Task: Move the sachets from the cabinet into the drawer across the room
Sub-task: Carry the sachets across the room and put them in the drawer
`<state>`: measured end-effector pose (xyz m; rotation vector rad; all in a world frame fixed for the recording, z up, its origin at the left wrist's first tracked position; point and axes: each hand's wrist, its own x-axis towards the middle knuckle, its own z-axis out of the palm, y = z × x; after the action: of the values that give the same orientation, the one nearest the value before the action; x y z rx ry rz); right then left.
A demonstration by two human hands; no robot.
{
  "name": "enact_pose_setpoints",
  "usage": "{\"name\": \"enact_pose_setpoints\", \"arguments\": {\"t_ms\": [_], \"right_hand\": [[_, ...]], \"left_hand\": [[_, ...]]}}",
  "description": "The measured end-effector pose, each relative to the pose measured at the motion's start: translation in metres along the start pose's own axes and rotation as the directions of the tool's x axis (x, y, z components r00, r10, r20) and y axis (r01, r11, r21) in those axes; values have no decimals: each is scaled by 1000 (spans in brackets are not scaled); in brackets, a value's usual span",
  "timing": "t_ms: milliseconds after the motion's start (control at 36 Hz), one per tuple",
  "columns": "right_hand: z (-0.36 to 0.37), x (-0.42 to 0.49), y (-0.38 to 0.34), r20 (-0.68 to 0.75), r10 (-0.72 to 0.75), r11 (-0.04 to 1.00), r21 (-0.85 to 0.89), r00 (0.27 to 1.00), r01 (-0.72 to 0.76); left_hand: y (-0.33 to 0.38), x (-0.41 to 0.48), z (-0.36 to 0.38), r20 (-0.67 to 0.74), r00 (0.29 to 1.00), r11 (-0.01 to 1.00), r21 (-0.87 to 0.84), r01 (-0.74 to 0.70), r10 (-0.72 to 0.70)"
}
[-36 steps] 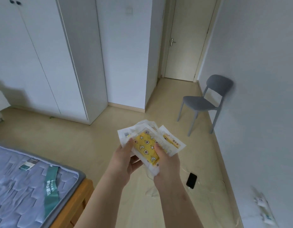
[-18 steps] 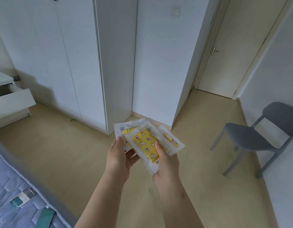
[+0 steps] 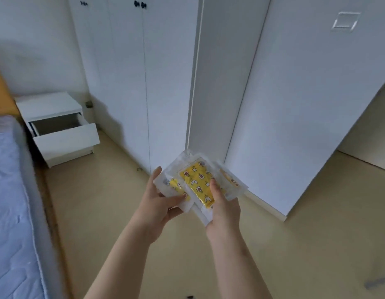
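Left grip (image 3: 161, 203): pinching the left edge of the fan, thumb on top, fingers underneath.
Right grip (image 3: 224, 208): grasping the near right end, thumb pressed on the top yellow packet.
Sachets (image 3: 198, 182): several clear-edged packets, splayed and overlapping, held in the air between both grips, not yet delivered.
Drawer (image 3: 66, 137): pulled open in the white nightstand, well apart from the grips, ahead and to their left.
Slip risk: the film looks slick and the fan is loose. The packet jutting beyond the right grip could slide out onto the floor (image 3: 101, 212) while walking.
Bump risk: the mattress (image 3: 10, 190) lies left of the grips along the likely route, and brushing it could jolt the stack.
Release risk: letting go too early would likely scatter packets over the drawer front.
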<state>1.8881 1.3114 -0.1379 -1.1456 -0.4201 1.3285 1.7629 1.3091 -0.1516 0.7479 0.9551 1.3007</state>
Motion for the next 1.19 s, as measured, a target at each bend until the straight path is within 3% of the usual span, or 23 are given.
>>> {"name": "enact_pose_setpoints", "arguments": {"t_ms": [111,194,250,361,445,639,806,945,1000,1111,1195], "right_hand": [[58,75,1,111,43,998,-47,993,-38],[104,129,-4,220,75,993,-111,973,-51],[137,159,-2,296,117,987,-143,948,-77],[204,200,20,380,190,976,-170,905,-133],[251,220,45,407,256,964,-180,877,-197],[363,264,100,487,296,953,-213,822,-217],[482,285,136,603,263,964,-205,753,-172],[574,299,162,670,303,953,-209,677,-220],[600,309,172,693,316,949,-240,648,-206],[646,343,187,672,495,859,-282,551,-428],[685,374,204,663,541,807,-234,518,-542]], "left_hand": [[35,73,-24,21,999,999,39,26,-27],[66,124,-33,-6,998,997,-60,58,-58],[82,156,-44,-126,991,991,-128,30,-46],[102,207,-77,-411,912,998,-44,-36,14],[110,231,-107,-504,863,996,-41,-73,43],[147,297,-203,-498,866,997,78,-3,42],[224,358,-284,-485,866,987,-37,-158,120],[277,413,-345,-684,711,966,-35,-256,163],[285,431,-368,-716,686,963,-71,-260,132],[297,471,-412,-740,671,955,-164,-246,45],[310,506,-443,-761,649,943,-220,-249,-5]]}}
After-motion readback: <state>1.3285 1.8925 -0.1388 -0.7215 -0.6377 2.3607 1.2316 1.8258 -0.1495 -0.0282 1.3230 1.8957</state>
